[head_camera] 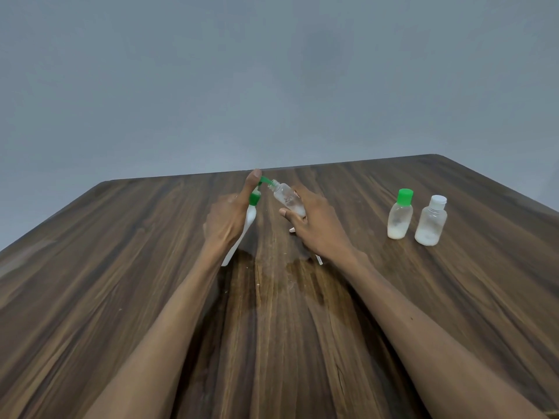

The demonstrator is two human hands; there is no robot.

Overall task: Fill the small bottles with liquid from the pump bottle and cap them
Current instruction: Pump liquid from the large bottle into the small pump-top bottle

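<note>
At a dark wood-grain table [393, 297] before a grey wall [272, 71], the left hand [225, 220] holds the white pump bottle [249, 220], its green spout [266, 179] meeting the tilted small bottle [287, 199] clasped in the right hand [317, 228]'s grip, just right of the pump bottle.

Bare forearms [169, 316], no sleeves, ringless fingers [252, 176]

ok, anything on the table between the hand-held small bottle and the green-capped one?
Head view: only bare wood of the table between the held small bottle and the green-capped bottle.
</note>
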